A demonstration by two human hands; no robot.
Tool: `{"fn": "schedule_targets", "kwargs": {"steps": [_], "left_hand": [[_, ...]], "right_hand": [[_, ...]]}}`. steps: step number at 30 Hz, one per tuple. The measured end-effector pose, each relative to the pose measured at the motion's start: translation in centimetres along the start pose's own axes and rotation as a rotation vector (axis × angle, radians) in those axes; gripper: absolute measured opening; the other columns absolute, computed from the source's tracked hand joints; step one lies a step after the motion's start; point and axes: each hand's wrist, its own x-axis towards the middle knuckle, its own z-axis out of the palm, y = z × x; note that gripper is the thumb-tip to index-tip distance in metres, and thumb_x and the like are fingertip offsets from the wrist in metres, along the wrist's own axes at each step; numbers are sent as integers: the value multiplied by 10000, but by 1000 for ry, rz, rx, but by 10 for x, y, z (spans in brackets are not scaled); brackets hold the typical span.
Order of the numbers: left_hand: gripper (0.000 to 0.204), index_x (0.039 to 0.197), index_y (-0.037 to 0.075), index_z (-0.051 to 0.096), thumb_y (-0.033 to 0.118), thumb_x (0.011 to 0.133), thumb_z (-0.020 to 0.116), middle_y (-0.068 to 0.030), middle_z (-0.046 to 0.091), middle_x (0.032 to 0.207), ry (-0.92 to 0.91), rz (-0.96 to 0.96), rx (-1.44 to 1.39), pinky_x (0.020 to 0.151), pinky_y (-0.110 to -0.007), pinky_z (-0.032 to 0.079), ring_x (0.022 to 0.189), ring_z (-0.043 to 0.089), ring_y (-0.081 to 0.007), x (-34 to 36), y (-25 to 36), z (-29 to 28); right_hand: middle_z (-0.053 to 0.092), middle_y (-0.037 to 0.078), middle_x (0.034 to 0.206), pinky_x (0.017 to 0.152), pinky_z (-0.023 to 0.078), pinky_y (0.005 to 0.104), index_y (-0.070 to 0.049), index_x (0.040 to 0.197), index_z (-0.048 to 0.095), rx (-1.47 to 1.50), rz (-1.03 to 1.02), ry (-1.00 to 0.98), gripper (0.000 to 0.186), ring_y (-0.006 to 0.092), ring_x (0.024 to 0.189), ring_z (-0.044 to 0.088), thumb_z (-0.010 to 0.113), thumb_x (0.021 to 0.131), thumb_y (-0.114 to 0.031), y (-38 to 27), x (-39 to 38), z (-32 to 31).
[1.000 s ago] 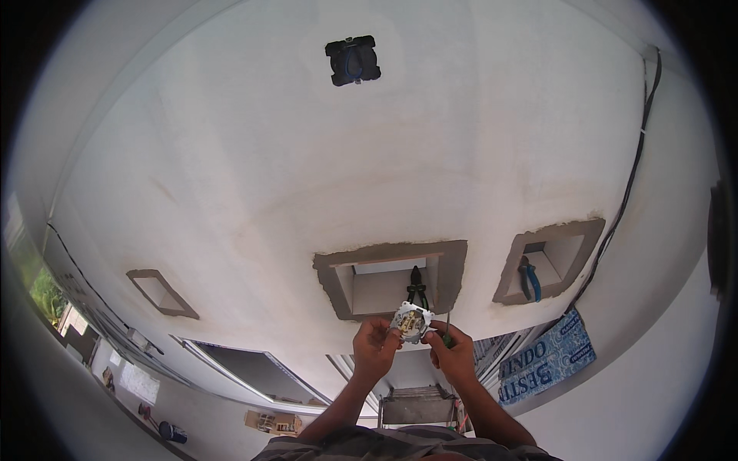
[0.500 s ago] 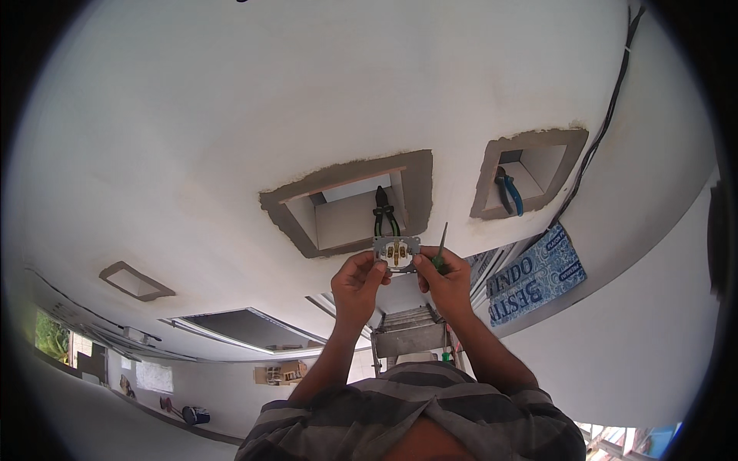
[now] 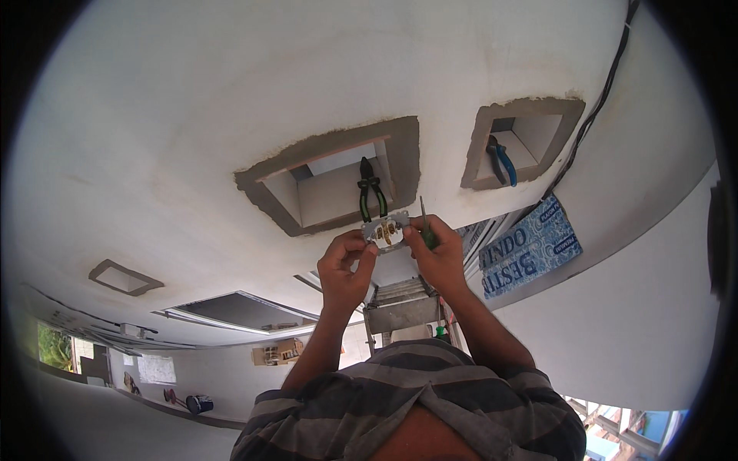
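Between both hands is a wall socket insert (image 3: 387, 233) with a grey metal frame, white body and brass-coloured contacts. My left hand (image 3: 346, 265) pinches its left edge with thumb and fingers. The right edge is gripped by my right hand (image 3: 442, 252), which also keeps a green-handled screwdriver (image 3: 428, 237) in its fingers, shaft pointing up. Just beyond the socket insert, black-and-green pliers (image 3: 371, 192) rest in a wall niche, jaws upward. Blue-handled pliers (image 3: 503, 161) lean in a smaller niche at the right.
The pale wall has niches edged with grey plaster (image 3: 327, 177). A ladder (image 3: 401, 296) stands below my hands. Dark cables (image 3: 592, 115) run down the right side. A blue printed sheet (image 3: 530, 250) lies at right, and a dark bucket (image 3: 200, 404) stands at lower left.
The socket insert is now slightly tilted, its right side higher, still between both hands. The whole view has shifted, so the niches and pliers appear higher and a little further left.
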Motion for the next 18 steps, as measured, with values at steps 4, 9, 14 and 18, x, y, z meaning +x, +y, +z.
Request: {"fn": "schedule_targets", "kwargs": {"steps": [4,9,14,18], "left_hand": [[159,1055,-68,645,19,943,715,-123,720,959,-17,-160,-37,806,-298,603,872,706,-153,2,7,-3],[207,1111,-79,651,46,957,713,-115,725,949,-3,-180,-102,752,-294,605,841,696,-138,2,10,-1],[206,1129,-69,662,76,985,688,-92,729,961,19,-216,-218,751,-296,601,843,689,-138,4,11,1],[217,1159,-40,654,99,996,683,-89,722,978,30,-315,-537,804,-298,586,884,688,-146,2,-2,-2]], "right_hand": [[629,-24,696,526,425,225,-5,1030,696,-27,5,-30,215,38,581,549,731,978,-211,1,5,-3],[622,-23,678,487,409,221,-2,1048,701,86,102,-33,235,41,548,544,732,980,-224,-9,3,-2],[634,-2,681,466,408,218,9,1056,696,102,139,-51,235,53,534,556,725,987,-214,-7,2,-4],[644,21,680,450,409,216,11,1054,688,224,280,-62,211,70,524,572,706,998,-192,-9,-2,-4]]}}
